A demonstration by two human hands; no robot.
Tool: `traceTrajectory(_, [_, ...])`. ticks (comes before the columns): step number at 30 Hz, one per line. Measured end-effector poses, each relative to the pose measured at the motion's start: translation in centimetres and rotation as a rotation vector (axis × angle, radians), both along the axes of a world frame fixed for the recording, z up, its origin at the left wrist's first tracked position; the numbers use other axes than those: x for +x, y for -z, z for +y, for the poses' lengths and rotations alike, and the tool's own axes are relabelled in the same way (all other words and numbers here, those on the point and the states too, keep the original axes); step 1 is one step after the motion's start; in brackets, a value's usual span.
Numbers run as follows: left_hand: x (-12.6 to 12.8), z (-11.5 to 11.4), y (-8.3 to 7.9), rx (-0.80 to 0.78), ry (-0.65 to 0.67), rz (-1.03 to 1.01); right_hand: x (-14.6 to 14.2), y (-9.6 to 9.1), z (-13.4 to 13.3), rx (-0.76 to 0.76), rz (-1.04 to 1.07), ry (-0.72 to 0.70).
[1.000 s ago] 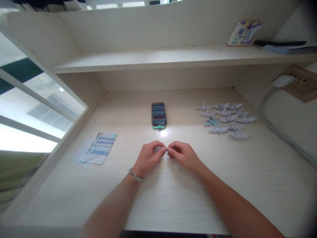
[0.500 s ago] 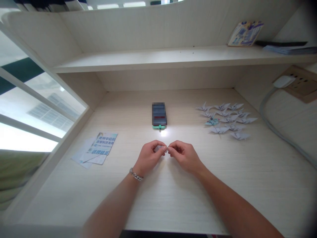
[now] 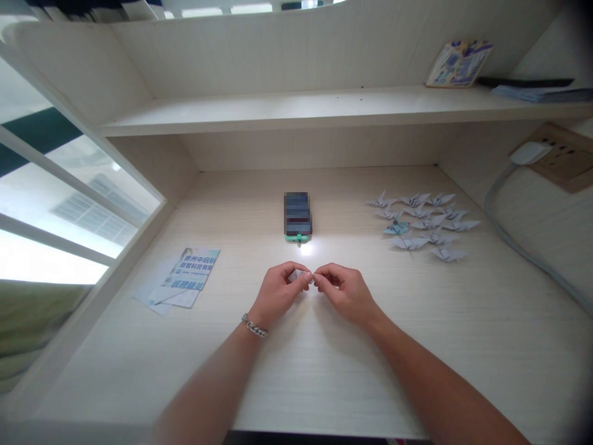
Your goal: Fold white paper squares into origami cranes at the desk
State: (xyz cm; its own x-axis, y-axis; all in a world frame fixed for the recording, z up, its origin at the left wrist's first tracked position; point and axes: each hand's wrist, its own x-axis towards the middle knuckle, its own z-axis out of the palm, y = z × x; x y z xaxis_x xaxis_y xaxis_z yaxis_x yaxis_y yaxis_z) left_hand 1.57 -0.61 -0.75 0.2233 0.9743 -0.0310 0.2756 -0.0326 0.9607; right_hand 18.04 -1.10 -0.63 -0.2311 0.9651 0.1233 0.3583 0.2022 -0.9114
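Observation:
My left hand (image 3: 283, 289) is closed on a small folded piece of white paper (image 3: 297, 275), pinched between thumb and fingers. Opposite it, my right hand (image 3: 345, 290) pinches the paper's right end, and the fingertips of both hands almost meet. Most of the paper is hidden by my fingers, so its folded shape cannot be made out. Beyond my hands a phone (image 3: 297, 213) lies on the desk, with a bright spot of light by its near end. Several folded paper cranes (image 3: 430, 221) sit in rows at the right, one of them a blue crane (image 3: 396, 227).
Flat printed paper sheets (image 3: 192, 272) lie at the left of the desk (image 3: 296, 371). A shelf (image 3: 259, 114) spans the back, carrying a colourful packet (image 3: 459, 63). At the right, a grey cable (image 3: 514, 241) hangs from a plug in the wall socket (image 3: 563, 154).
Both hands stay in nearly the same place, still pinching the paper. A little more of the white paper shows inside my left hand.

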Motion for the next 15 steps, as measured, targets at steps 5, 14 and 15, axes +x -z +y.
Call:
traceTrajectory(5, [0.05,-0.08,-0.24,0.032,-0.023,0.036,-0.07,-0.1,0.06,0.0,0.01,-0.006])
traceTrajectory(14, [0.23,-0.51,-0.6,0.126,-0.002,0.172,0.01,-0.32,0.06,0.037,-0.128,-0.021])
traceTrajectory(15, [0.28,-0.52,-0.57,0.12,0.001,0.171,0.01,-0.38,0.05,0.03,-0.138,-0.014])
